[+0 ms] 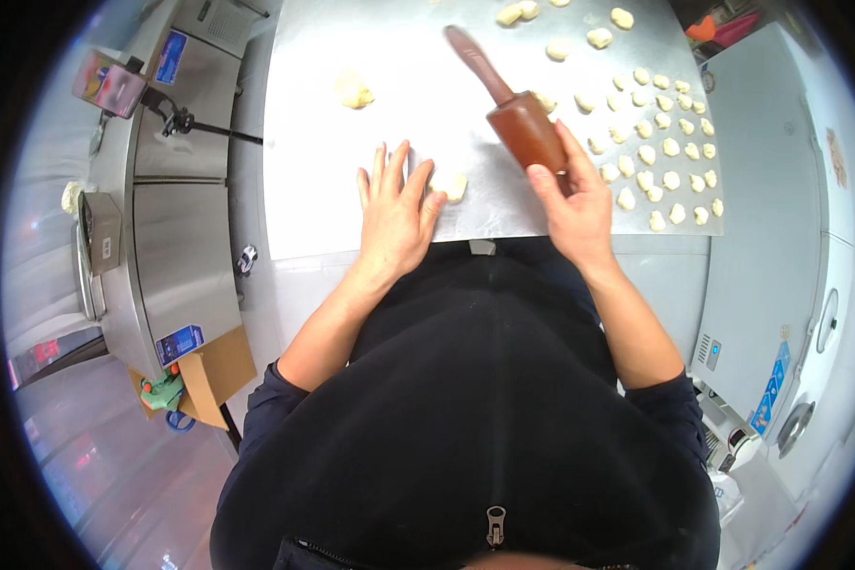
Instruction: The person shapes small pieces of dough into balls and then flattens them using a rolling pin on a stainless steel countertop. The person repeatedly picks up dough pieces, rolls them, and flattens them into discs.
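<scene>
My right hand [575, 209] grips a brown wooden rolling pin [524, 133] by its thick barrel, tilted with the handle pointing to the upper left. My left hand [391, 204] rests spread on the steel worktop [309, 190], its thumb beside a small pale dough lump [453, 191]; whether they touch I cannot tell. A larger, rough dough lump [352, 91] lies farther up on the left. Several small dough pieces [671, 147] are spread over the right part of the worktop, with several more [598, 38] toward the back.
Steel cabinets [180, 256] line the left, with a phone [104, 84] on a black mount, a cardboard box [101, 228] on top and an open carton [217, 370] lower down. A large pale appliance [760, 171] stands at the right edge of the worktop.
</scene>
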Available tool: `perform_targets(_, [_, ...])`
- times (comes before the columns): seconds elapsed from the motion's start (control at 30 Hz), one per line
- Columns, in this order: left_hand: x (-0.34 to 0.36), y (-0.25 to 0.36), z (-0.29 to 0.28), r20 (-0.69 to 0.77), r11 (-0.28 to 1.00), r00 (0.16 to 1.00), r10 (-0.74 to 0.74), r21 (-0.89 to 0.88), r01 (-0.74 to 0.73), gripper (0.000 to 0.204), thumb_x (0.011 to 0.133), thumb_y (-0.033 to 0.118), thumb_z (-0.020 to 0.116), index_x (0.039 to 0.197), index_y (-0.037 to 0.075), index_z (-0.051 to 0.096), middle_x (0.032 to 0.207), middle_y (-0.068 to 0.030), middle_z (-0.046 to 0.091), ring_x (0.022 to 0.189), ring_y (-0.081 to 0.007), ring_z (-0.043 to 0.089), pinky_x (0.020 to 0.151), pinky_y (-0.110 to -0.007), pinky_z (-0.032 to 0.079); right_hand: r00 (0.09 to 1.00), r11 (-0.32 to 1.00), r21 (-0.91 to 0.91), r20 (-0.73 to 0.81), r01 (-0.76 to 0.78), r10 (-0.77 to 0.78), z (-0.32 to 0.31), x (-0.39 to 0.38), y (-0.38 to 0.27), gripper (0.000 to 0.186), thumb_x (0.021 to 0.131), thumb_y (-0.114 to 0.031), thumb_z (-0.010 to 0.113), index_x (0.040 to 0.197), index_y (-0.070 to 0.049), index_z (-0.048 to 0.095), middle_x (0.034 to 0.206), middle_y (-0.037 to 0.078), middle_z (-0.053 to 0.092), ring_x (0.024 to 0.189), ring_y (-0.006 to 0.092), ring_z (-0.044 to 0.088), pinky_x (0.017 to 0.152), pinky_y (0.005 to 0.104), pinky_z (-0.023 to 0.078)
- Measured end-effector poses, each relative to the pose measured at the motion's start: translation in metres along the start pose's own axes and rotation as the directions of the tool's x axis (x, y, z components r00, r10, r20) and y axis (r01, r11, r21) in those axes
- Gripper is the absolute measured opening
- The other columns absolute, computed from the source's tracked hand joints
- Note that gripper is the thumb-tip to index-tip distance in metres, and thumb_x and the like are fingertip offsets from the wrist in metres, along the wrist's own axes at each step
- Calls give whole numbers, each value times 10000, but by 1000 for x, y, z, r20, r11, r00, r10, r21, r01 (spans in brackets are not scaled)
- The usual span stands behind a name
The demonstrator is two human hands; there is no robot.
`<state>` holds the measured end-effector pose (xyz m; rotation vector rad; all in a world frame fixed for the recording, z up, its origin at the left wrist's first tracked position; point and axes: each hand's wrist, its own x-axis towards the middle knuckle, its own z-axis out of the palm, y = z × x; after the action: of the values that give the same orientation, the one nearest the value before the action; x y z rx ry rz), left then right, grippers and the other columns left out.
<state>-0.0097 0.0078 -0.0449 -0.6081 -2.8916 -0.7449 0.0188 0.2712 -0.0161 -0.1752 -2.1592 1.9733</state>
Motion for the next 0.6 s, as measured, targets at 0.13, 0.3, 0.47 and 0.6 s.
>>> perform_targets(0.13, [23,29,-22,196,964,980,-19,-256,70,279,950,164,821,1133,34,656,1290,-184,701,1359,-414,602,1147,-534,453,988,1000,-21,-152,-21,17,-47,7,-4,648,1032,-146,755,1608,5,499,1381,134,704,1218,176,670,1062,317,513])
perform_targets(0.3, [80,42,-37,407,902,913,18,-400,160,367,970,156,795,1280,50,629,1155,-186,748,1091,-333,739,921,-430,580,961,998,30,-273,-47,54,-82,7,-7,654,1067,-149,712,1651,-32,444,1059,66,724,785,60,553,704,231,461])
perform_targets(0.47, [158,53,44,-313,939,910,272,-120,-322,608,977,22,640,1566,14,487,1699,-242,363,1553,-437,368,1282,-522,328,943,998,9,-328,-57,56,-82,19,-14,653,1077,-163,704,1662,-52,436,937,43,706,670,30,494,604,210,423])
perform_targets(0.6, [171,73,70,84,853,853,515,-150,-500,392,997,77,667,1385,19,670,1485,-203,638,1362,-353,622,1143,-416,514,964,998,36,-259,-45,53,-75,22,-17,662,1037,-114,737,1619,34,458,1243,116,739,1031,119,697,913,272,544])
